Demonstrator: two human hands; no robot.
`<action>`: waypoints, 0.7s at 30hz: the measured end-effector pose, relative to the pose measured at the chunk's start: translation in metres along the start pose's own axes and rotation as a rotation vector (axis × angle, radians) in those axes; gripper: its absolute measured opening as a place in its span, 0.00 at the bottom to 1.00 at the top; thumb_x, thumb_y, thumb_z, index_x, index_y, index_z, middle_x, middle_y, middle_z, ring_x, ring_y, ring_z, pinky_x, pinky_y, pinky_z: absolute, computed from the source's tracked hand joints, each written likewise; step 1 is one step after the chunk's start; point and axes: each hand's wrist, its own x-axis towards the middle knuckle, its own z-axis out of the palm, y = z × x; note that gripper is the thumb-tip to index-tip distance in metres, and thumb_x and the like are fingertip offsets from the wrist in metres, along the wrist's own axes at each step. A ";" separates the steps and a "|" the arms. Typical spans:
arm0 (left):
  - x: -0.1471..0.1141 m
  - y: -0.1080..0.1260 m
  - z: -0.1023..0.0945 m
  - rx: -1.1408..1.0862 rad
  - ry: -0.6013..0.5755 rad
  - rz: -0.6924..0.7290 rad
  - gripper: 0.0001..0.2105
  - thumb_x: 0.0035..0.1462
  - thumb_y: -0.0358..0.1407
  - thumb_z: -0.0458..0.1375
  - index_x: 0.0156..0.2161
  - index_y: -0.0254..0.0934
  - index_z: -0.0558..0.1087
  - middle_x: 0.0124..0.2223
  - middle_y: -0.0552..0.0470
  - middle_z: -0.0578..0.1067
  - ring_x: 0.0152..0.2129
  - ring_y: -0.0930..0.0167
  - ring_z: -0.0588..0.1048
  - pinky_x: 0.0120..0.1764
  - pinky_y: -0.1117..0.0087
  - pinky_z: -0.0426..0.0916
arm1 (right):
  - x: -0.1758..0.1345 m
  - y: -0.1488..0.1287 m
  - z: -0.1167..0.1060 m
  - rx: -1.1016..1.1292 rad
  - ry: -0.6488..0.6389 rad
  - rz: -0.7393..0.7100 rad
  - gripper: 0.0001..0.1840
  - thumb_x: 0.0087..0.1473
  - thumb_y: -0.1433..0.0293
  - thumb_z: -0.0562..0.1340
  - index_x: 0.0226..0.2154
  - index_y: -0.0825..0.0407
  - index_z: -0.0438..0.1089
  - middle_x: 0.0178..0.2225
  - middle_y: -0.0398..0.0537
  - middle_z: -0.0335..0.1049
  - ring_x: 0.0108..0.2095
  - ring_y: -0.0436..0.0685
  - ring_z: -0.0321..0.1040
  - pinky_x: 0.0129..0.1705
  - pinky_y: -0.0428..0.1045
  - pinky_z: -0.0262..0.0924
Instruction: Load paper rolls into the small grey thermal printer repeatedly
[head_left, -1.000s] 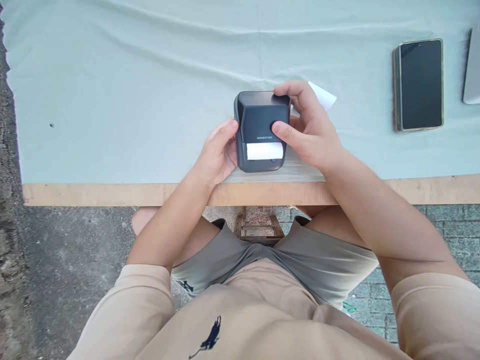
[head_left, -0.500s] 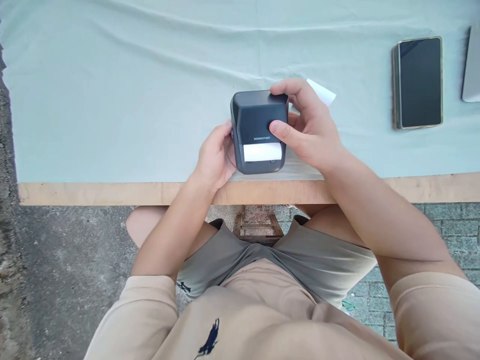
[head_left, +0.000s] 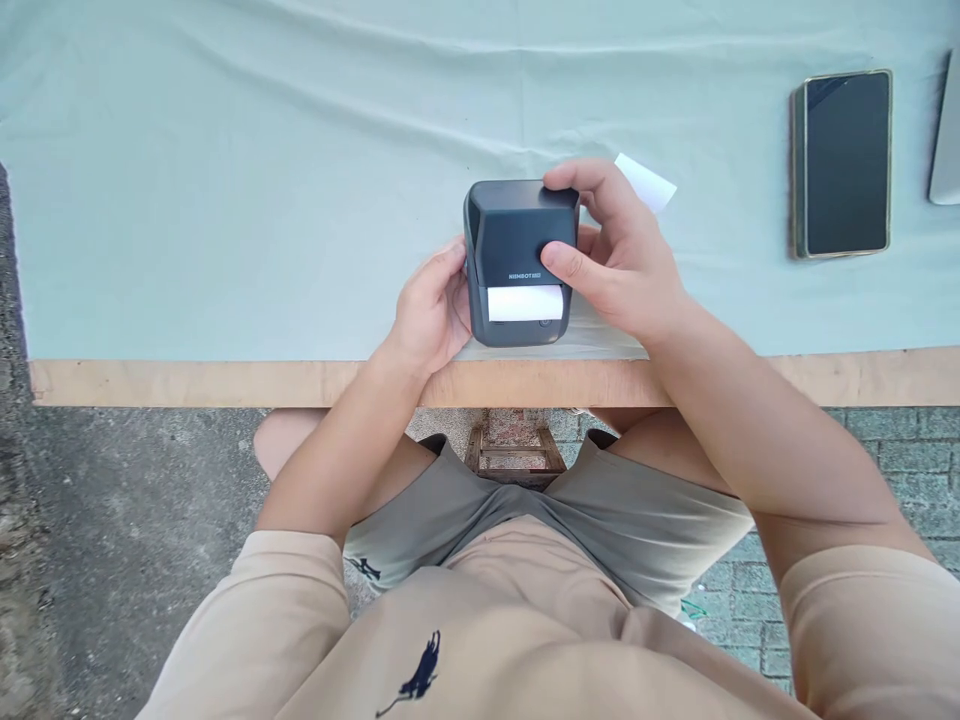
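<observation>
- Currently, the black label printer [head_left: 510, 232] is sitting between both hands, on the far side of the wooden table edge [head_left: 187, 383]; whether it is resting on the pale cloth [head_left: 225, 200] or being held above it, I cannot tell.
- At the printer's right, the right hand [head_left: 622, 250] is pinching it, thumb pressing on the upper face, forefinger reaching over the far corner.
- At the printer's left, the left hand [head_left: 431, 310] is curling against it; its fingers are partly hiding, so how firmly it is gripping, I cannot tell.
- Done, seemingly: the printer is looking closed, and a white paper strip [head_left: 525, 303] is showing at its near end.
- Not done: the strip is not coming free; whether more is feeding out is not showing.
- Counting: one printer, one strip, two hands; one loose white paper piece [head_left: 646, 183] is lying beyond the printer to its right, one phone [head_left: 847, 165] well to its right, one cut-off pale grey object [head_left: 946, 150] farther right.
</observation>
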 end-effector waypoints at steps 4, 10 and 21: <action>0.001 -0.002 -0.002 0.016 -0.033 0.028 0.20 0.75 0.35 0.46 0.39 0.36 0.80 0.39 0.49 0.86 0.60 0.60 0.82 0.63 0.54 0.79 | -0.003 0.003 -0.002 0.010 -0.008 -0.003 0.32 0.60 0.41 0.69 0.58 0.38 0.67 0.62 0.47 0.69 0.59 0.62 0.72 0.53 0.57 0.81; 0.001 -0.002 -0.004 0.067 -0.055 0.039 0.17 0.74 0.37 0.49 0.41 0.36 0.80 0.42 0.49 0.86 0.60 0.59 0.81 0.62 0.56 0.79 | -0.006 0.005 -0.005 0.018 -0.034 0.010 0.34 0.60 0.40 0.68 0.61 0.38 0.67 0.66 0.47 0.66 0.61 0.63 0.72 0.56 0.58 0.80; 0.002 -0.003 -0.006 0.088 0.008 0.013 0.15 0.73 0.40 0.53 0.38 0.40 0.78 0.39 0.50 0.83 0.54 0.61 0.84 0.52 0.60 0.84 | -0.005 0.010 -0.011 -0.009 -0.124 -0.012 0.42 0.52 0.55 0.73 0.67 0.35 0.65 0.69 0.47 0.63 0.62 0.66 0.71 0.60 0.60 0.77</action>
